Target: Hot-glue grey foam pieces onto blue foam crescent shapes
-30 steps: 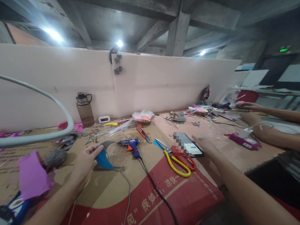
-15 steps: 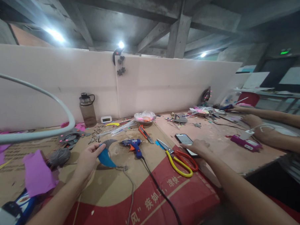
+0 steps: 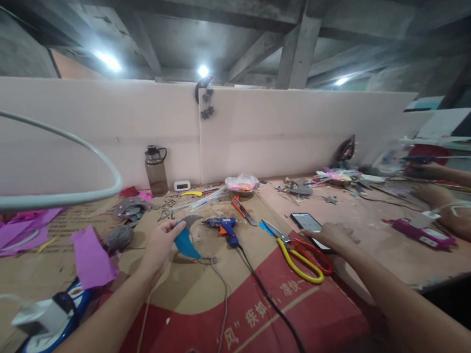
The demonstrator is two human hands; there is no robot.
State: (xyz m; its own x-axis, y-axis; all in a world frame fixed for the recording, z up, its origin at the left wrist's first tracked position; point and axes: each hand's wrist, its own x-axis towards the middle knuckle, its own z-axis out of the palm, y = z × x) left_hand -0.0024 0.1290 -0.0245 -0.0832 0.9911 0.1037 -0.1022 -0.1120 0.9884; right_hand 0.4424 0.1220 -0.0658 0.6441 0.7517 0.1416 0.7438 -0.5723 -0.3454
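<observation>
My left hand (image 3: 162, 246) is closed in a pinch on a crescent-shaped felt piece (image 3: 187, 243), blue along its lower part and grey at the upper tip. Grey yarn (image 3: 225, 296) trails from near the crescent's lower end. My right hand (image 3: 332, 237) rests at a lit smartphone (image 3: 307, 222), one finger stretched over its screen and nothing held. Between my hands lie a blue hot glue gun (image 3: 227, 229) and scissors (image 3: 300, 252) with yellow and red handles. An orange utility knife (image 3: 244, 210) is just behind them.
At the left are purple felt (image 3: 93, 259), a grey yarn ball (image 3: 119, 237) and a white plug (image 3: 42, 316). A bottle (image 3: 156, 175) stands by the partition (image 3: 260, 136). Another person's hand (image 3: 433, 198) is at the right, near a purple power strip (image 3: 424, 234). A pale tube (image 3: 103, 165) arches in front.
The view has turned slightly left, so everything sits farther right in the picture. My left hand keeps its pinch on the crescent, and my right finger stays at the smartphone.
</observation>
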